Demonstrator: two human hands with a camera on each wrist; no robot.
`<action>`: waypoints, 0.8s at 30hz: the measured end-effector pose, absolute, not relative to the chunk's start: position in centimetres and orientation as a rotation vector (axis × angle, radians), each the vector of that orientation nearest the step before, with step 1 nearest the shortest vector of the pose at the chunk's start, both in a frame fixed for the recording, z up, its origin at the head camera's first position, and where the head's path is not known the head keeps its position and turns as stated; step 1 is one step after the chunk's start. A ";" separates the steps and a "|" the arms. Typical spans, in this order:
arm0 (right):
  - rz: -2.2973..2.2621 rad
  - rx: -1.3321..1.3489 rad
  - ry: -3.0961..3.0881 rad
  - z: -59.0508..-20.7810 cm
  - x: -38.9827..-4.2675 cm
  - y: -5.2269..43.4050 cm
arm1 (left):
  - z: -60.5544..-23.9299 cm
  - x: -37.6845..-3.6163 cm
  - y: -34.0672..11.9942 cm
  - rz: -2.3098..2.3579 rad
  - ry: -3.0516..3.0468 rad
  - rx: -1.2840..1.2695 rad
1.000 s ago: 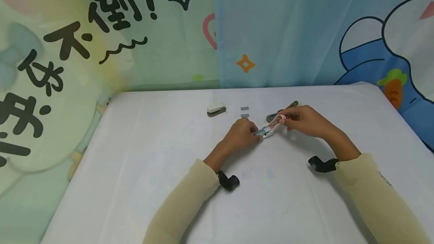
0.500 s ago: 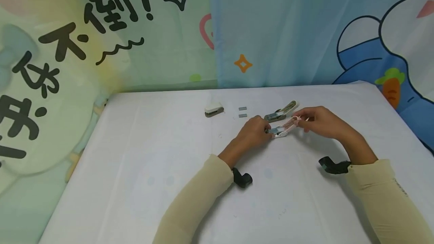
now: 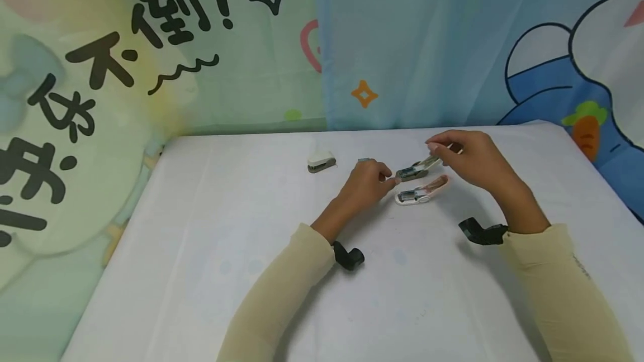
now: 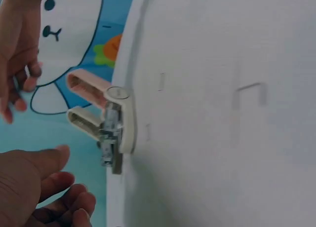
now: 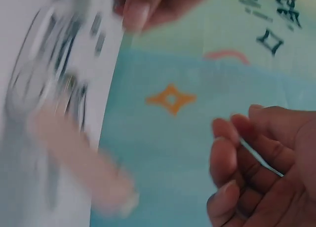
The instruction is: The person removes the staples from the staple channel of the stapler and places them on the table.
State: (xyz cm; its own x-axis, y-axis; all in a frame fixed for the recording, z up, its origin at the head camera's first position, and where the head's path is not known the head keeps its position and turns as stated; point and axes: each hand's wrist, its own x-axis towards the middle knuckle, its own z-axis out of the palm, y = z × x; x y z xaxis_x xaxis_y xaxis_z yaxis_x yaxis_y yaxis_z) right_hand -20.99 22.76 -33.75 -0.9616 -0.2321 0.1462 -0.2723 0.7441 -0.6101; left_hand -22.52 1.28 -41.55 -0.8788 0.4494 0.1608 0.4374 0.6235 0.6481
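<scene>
A white stapler with a pink handle (image 3: 422, 191) lies opened out on the table, its metal inside showing. Just behind it lies a grey stapler with a whitish handle (image 3: 413, 171), also opened. My left hand (image 3: 366, 184) is beside the left ends of both; in the left wrist view that hand (image 4: 44, 187) has loosely bent fingers and holds nothing. Over the grey stapler's handle end hovers my right hand (image 3: 470, 156). In the right wrist view this hand (image 5: 271, 168) has relaxed fingers with nothing between them, and the pink handle (image 5: 79, 158) is blurred.
A small white and grey stapler (image 3: 321, 162) stands at the back, left of the hands. One grey staple strip (image 3: 363, 159) peeks out behind my left hand. The white-covered table (image 3: 226, 239) ends at a printed cloth backdrop (image 3: 402, 43).
Both hands have let go of the pink-handled stapler, which now lies in front of the grey one. My right hand has risen toward the back; the left has drawn slightly leftward.
</scene>
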 end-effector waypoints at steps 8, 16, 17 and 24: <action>1.235 0.631 -2.722 -33.9 -22.2 17.4 | -40.0 -23.2 -0.4 1.164 2.911 0.772; 1.563 0.713 -2.644 -36.0 -25.4 11.7 | -38.8 -25.1 -4.8 0.910 3.109 0.655; 1.590 0.718 -2.639 -36.2 -25.8 10.9 | -38.8 -25.4 -5.4 0.871 3.137 0.618; 1.626 0.671 -2.765 -38.0 -27.4 7.4 | -40.0 -25.6 -8.7 0.887 3.161 0.429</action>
State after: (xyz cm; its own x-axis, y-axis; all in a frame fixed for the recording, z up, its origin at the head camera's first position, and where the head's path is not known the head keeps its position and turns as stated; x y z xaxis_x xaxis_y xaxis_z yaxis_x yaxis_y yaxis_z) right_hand -27.43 7.44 -38.04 -0.9074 -0.4109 0.0881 -0.2768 0.4266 -0.8610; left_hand -25.63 -8.75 -39.99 -0.9525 0.2003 0.2296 0.2905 0.8241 0.4863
